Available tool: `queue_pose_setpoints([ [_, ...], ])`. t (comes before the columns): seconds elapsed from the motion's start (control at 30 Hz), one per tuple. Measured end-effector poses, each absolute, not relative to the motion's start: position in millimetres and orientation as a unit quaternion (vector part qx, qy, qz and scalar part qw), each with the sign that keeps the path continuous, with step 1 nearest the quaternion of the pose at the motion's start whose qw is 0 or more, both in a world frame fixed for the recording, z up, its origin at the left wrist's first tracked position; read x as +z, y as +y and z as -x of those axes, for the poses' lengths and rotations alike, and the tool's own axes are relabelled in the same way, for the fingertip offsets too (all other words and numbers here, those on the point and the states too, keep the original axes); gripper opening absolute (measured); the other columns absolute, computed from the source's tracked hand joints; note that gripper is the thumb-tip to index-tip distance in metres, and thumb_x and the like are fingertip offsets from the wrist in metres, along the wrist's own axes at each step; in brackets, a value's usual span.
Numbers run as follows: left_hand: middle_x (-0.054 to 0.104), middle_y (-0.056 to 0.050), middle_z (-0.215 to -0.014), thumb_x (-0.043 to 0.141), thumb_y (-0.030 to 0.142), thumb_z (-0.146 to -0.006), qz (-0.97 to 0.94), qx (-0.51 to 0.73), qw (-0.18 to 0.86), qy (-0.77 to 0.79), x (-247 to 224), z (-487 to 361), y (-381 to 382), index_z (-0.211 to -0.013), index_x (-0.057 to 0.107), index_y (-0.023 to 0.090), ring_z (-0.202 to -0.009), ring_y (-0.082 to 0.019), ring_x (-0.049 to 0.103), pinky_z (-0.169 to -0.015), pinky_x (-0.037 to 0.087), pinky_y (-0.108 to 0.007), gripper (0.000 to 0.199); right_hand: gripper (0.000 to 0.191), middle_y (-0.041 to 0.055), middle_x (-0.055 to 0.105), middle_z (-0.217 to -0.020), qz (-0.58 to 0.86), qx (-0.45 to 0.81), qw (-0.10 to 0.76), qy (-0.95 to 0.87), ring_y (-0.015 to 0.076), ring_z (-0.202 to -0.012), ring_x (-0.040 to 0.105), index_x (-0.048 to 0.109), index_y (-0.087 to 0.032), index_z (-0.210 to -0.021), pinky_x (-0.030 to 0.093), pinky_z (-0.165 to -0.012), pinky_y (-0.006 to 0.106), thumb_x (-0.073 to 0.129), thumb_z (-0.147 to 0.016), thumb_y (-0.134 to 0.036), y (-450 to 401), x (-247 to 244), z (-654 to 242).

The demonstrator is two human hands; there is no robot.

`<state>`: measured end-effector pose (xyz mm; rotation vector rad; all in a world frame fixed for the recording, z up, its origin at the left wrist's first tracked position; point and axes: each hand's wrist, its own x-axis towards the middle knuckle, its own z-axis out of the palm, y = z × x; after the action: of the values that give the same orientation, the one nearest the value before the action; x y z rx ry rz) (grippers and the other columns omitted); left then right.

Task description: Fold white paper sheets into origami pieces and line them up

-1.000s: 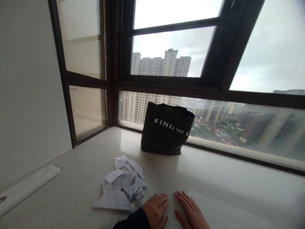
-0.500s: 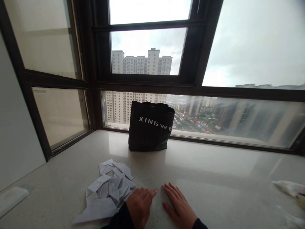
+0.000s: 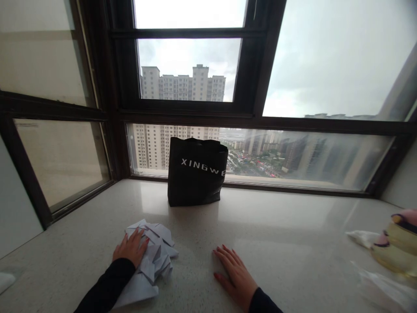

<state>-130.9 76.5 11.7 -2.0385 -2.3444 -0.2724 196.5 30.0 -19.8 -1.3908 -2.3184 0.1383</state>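
Observation:
A loose pile of folded white paper (image 3: 158, 261) lies on the pale speckled counter (image 3: 192, 278) at the left. Resting on the pile's left side is my left hand (image 3: 132, 248), its fingers spread over the paper; part of the pile is hidden under the hand and the dark sleeve. My right hand (image 3: 233, 274) lies flat on the counter to the right of the paper, fingers stretched forward and thumb apart, holding nothing. Beyond both hands stands a black bag (image 3: 197, 182) with white lettering, upright near the window.
A dark window frame (image 3: 192, 116) borders the counter at the back and left. At the right edge sit a yellow and pink object (image 3: 395, 248) and crumpled clear plastic (image 3: 381, 287). A white item (image 3: 5, 280) is cut off at the left edge.
My left hand has moved left from beside my right hand onto the paper pile. My right hand stays flat on the counter. The view has turned slightly right.

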Motion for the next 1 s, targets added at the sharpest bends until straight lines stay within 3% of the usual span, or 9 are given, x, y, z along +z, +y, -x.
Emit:
queue_pose_setpoints([
  [0.1, 0.040, -0.007, -0.126, 0.031, 0.034, -0.078, 0.665, -0.083, 0.001, -0.742, 7, 109, 71, -0.120, 0.039, 0.019, -0.115, -0.035, 0.029, -0.088, 0.026, -0.054, 0.046, 0.051, 0.0084, 0.044, -0.123, 0.501, 0.055, 0.208, -0.838, 0.0246, -0.117, 0.032, 0.040, -0.016, -0.120, 0.026, -0.096, 0.045, 0.038, -0.078, -0.044, 29, -17, -196],
  [0.43, 0.038, -0.002, -0.128, 0.034, 0.032, -0.076, 0.741, -0.123, -0.038, -0.659, 4, 26, 54, -0.119, 0.040, 0.024, -0.119, -0.033, 0.022, -0.091, 0.017, -0.054, 0.045, 0.050, 0.0090, 0.045, -0.123, 0.507, 0.063, 0.199, -0.836, 0.0238, -0.117, 0.033, 0.042, -0.014, -0.119, 0.026, -0.096, 0.044, 0.036, -0.079, -0.044, 27, -7, -193],
  [0.6, 0.040, -0.007, -0.126, 0.039, 0.039, -0.073, 0.745, -0.230, -0.163, -0.604, -1, 9, 50, -0.116, 0.044, 0.022, -0.118, -0.036, 0.021, -0.090, 0.008, -0.061, 0.047, 0.042, 0.0095, 0.050, -0.117, 0.529, 0.074, 0.221, -0.816, 0.0233, -0.114, 0.037, 0.047, -0.014, -0.114, 0.028, -0.096, 0.042, 0.036, -0.081, -0.037, 26, -6, -192],
  [0.67, 0.045, -0.010, -0.122, 0.037, 0.042, -0.073, 0.742, -0.271, -0.214, -0.575, 1, 12, 56, -0.112, 0.047, 0.020, -0.116, -0.034, 0.030, -0.091, 0.015, -0.058, 0.046, 0.039, 0.0104, 0.051, -0.116, 0.535, 0.081, 0.232, -0.808, 0.0235, -0.113, 0.038, 0.047, -0.014, -0.112, 0.029, -0.096, 0.042, 0.039, -0.080, -0.033, 27, -6, -192],
  [0.77, 0.051, -0.013, -0.115, 0.029, 0.037, -0.077, 0.748, -0.325, -0.247, -0.524, 17, 27, 69, -0.110, 0.048, 0.013, -0.107, -0.024, 0.044, -0.090, 0.034, -0.038, 0.045, 0.036, 0.0119, 0.051, -0.116, 0.536, 0.087, 0.248, -0.803, 0.0239, -0.112, 0.040, 0.048, -0.013, -0.111, 0.029, -0.095, 0.042, 0.041, -0.078, -0.028, 27, -9, -192],
  [0.83, 0.053, -0.011, -0.111, 0.028, 0.035, -0.078, 0.750, -0.364, -0.255, -0.491, 34, 41, 74, -0.112, 0.044, 0.013, -0.101, -0.019, 0.049, -0.086, 0.039, -0.031, 0.043, 0.036, 0.0122, 0.051, -0.115, 0.534, 0.089, 0.256, -0.800, 0.0244, -0.111, 0.040, 0.049, -0.014, -0.110, 0.029, -0.095, 0.043, 0.042, -0.078, -0.028, 28, -12, -192],
  [1.0, 0.057, -0.009, -0.104, 0.035, 0.036, -0.076, 0.780, -0.386, -0.229, -0.436, 56, 57, 53, -0.101, 0.052, 0.017, -0.097, -0.021, 0.051, -0.085, 0.038, -0.033, 0.036, 0.035, 0.0122, 0.052, -0.114, 0.530, 0.095, 0.270, -0.798, 0.0242, -0.111, 0.040, 0.049, -0.014, -0.109, 0.030, -0.094, 0.043, 0.042, -0.077, -0.028, 27, -9, -193],
])
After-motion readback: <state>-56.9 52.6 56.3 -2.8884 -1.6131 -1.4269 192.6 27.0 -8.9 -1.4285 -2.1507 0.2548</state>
